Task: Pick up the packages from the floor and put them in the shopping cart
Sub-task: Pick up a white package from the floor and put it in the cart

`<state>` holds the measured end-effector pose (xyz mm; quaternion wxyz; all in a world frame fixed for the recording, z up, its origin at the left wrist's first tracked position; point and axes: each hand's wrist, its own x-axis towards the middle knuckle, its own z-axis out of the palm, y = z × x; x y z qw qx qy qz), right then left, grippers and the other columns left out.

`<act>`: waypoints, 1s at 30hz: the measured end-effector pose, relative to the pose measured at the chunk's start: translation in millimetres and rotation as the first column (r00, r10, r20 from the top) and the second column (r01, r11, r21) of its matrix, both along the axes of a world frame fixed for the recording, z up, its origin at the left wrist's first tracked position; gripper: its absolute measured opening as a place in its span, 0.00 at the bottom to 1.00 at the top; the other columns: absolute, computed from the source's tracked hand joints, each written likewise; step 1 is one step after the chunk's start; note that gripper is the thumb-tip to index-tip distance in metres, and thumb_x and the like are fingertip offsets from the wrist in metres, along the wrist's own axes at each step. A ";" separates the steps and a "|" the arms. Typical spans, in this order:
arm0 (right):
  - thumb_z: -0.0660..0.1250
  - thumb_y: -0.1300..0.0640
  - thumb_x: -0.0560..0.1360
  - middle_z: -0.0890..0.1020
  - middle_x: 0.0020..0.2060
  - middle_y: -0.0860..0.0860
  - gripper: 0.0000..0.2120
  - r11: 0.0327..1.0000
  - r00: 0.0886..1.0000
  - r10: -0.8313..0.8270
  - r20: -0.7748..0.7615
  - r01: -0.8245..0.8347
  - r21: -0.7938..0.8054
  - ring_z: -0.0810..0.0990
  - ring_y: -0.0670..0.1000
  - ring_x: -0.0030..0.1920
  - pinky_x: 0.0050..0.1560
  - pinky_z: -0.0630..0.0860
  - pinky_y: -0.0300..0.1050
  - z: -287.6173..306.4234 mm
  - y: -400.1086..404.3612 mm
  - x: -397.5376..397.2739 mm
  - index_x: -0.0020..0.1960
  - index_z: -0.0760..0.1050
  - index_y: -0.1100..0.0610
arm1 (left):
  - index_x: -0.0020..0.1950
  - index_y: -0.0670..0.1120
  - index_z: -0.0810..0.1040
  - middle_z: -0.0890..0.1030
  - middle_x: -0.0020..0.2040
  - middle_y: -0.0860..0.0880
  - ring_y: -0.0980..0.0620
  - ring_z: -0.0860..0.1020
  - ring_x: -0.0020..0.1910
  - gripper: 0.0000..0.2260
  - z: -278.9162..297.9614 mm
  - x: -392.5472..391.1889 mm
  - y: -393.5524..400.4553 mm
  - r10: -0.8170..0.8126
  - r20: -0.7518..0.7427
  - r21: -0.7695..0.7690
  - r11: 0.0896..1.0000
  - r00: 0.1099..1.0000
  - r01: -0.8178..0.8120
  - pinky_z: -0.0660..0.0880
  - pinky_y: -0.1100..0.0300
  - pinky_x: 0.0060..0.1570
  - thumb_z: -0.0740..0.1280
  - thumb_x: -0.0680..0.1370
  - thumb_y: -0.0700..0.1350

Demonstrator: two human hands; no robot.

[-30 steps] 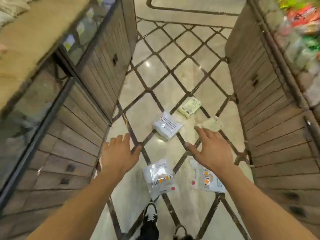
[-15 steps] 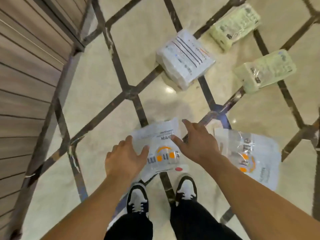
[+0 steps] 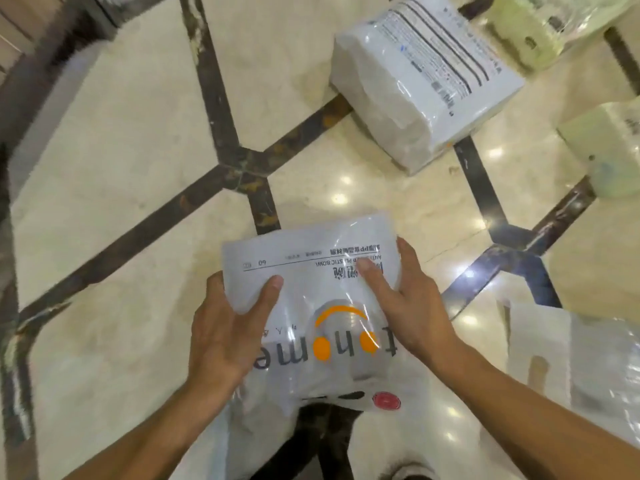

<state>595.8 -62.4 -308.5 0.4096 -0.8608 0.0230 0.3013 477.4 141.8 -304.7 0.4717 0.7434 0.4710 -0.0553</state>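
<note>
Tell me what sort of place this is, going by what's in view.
Probably a shop floor or supermarket aisle. Several sealed retail packs lie on a polished marble floor with dark inlaid strips: a white wrapped pack, pale green packs, and the plastic bowl package gripped by the left hand and right hand.

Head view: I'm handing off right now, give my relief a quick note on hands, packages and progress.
Left hand and right hand both grip the plastic bowl package, thumbs on top.
On the floor: white wrapped pack, two pale green packs, a second bowl package.
The cart is not in view; nothing shown loaded.
Left: carry this one to the cart, then the other four.
</note>
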 end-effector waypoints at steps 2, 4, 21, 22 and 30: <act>0.62 0.19 0.66 0.83 0.50 0.27 0.25 0.994 0.997 -0.072 0.019 0.070 0.089 0.83 0.33 0.49 0.52 0.80 0.42 -2.3 11.9 25.7 0.60 0.68 0.25 | 0.59 0.57 0.74 0.82 0.46 0.60 0.69 0.81 0.42 0.33 -6.4 34.3 13.2 0.000 0.065 -0.017 1.000 0.998 0.001 0.74 0.73 0.28 0.67 0.63 0.78; 0.65 0.21 0.66 0.82 0.50 0.26 0.33 0.979 0.992 -0.121 0.035 0.113 0.169 0.83 0.31 0.49 0.47 0.81 0.35 -5.5 19.3 43.0 0.66 0.69 0.33 | 0.59 0.59 0.73 0.83 0.45 0.61 0.74 0.79 0.41 0.29 -12.9 61.6 24.2 -0.023 0.109 -0.030 0.999 0.994 0.027 0.73 0.75 0.29 0.69 0.67 0.75; 0.67 0.23 0.67 0.82 0.55 0.37 0.43 0.956 0.958 -0.241 0.155 0.206 0.211 0.83 0.43 0.55 0.53 0.80 0.44 297.4 -3.7 77.7 0.76 0.64 0.39 | 0.68 0.50 0.75 0.80 0.50 0.60 0.64 0.78 0.44 0.31 287.9 119.2 14.8 -0.064 0.256 -0.002 0.998 0.964 0.067 0.71 0.75 0.28 0.73 0.73 0.68; 0.66 0.22 0.65 0.82 0.54 0.36 0.44 0.952 0.956 -0.248 0.158 0.210 0.222 0.83 0.41 0.54 0.50 0.78 0.41 333.8 -7.1 81.0 0.76 0.64 0.39 | 0.67 0.51 0.75 0.80 0.51 0.60 0.63 0.78 0.45 0.31 324.6 123.6 13.1 -0.079 0.269 0.002 0.997 0.960 0.082 0.72 0.73 0.30 0.73 0.72 0.69; 0.71 0.25 0.68 0.83 0.50 0.31 0.27 0.918 0.906 -0.323 0.274 0.230 0.322 0.83 0.36 0.53 0.50 0.78 0.39 629.2 -39.1 121.9 0.62 0.70 0.32 | 0.65 0.54 0.81 0.87 0.54 0.55 0.55 0.85 0.51 0.31 629.1 171.3 -9.5 -0.218 0.418 0.034 0.974 0.882 0.225 0.74 0.64 0.41 0.71 0.70 0.73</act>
